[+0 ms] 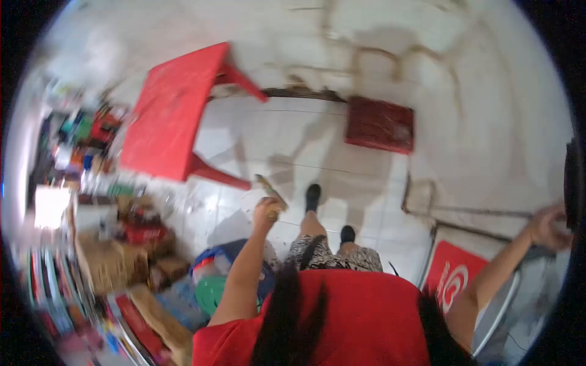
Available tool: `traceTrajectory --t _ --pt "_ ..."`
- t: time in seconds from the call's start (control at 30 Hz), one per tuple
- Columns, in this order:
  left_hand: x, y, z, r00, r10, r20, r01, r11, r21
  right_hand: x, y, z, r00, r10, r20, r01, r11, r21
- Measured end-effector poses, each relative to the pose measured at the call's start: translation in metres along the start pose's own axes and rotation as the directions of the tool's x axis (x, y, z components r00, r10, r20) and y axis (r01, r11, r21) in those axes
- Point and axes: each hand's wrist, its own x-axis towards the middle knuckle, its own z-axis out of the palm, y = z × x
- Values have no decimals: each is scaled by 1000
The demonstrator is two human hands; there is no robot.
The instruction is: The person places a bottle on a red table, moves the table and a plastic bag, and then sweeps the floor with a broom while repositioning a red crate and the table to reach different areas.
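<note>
My left hand (267,210) is closed around a narrow tan-and-greenish tool (270,190), held above the tiled floor in front of my legs. Blur hides the tool's exact kind. A red plastic table (168,113) stands beyond this hand to the left, one leg close to the tool's tip. Far out to the right, my right hand (549,228) has its fingers curled at the lower end of a dark object (572,186) at the picture's edge. What that object is, I cannot make out.
A dark red flat square item (379,125) lies on the floor by the stained wall. Cardboard boxes (104,265), a green round lid (210,293) and mixed goods crowd the left side. A red panel with a white heart-shaped logo (452,274) stands under my right arm.
</note>
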Motion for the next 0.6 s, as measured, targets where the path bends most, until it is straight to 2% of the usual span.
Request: traceTrajectory --t 0.03,0.07,0.13,0.17,0.2,0.23,0.27,0.3,0.33,0.37,0.4,0.43,0.47,0.5,0.53,0.57,0.6 --pt "-17 0 -1 996 -90 28 89 995 43 5 4 4 927 -375 -14 359 898 -255" --pt "-34 -2 -2 982 -175 66 169 982 79 7 -1 2 939 -337 -63 318 924 -211" --pt "-63 -10 -5 958 -273 83 267 961 75 11 -12 -8 975 -213 -61 190 945 -267" --pt "-75 -2 -15 960 -271 69 264 960 96 4 -25 -11 995 -57 -77 46 988 -145" --pt "-89 7 -25 906 -417 71 406 904 136 -17 -36 -17 993 108 -46 -110 993 -31" --pt "-100 5 -28 884 -461 77 441 878 185 -31 -36 -21 982 182 -60 -175 980 98" --pt "-94 3 -17 861 -502 80 474 849 231 -41 -75 7 961 276 -5 -271 939 -213" --pt "-104 0 -18 861 -505 56 482 847 224 -65 -81 12 959 281 -16 -279 941 -192" --pt "-112 -7 -16 808 -586 69 555 795 245 -100 -83 12 826 489 279 -481 871 -100" --pt "-119 -12 -16 747 -659 84 621 738 264 -137 -89 11 587 581 564 -665 743 -74" --pt "-128 -14 -16 750 -658 71 624 739 256 -174 -103 5 557 456 695 -335 888 -314" --pt "-142 -19 -18 775 -629 59 595 758 267 -228 -114 -12 225 736 639 -875 441 -201" --pt "-143 -21 -17 805 -592 44 563 785 259 -261 -122 -27 238 696 677 -708 602 -370" --pt "-144 -14 -19 731 -677 83 643 724 249 -287 -127 -46 231 661 714 -477 717 -509" --pt "-148 -14 -20 734 -672 98 635 731 249 -297 -137 -63 174 634 753 -276 766 -581" --pt "-155 -16 -19 726 -685 57 652 713 257 -305 -148 -86 101 627 772 -57 778 -625" --pt "-160 -19 -19 723 -691 22 661 700 269 -314 -152 -117 -107 614 782 -72 779 -622"
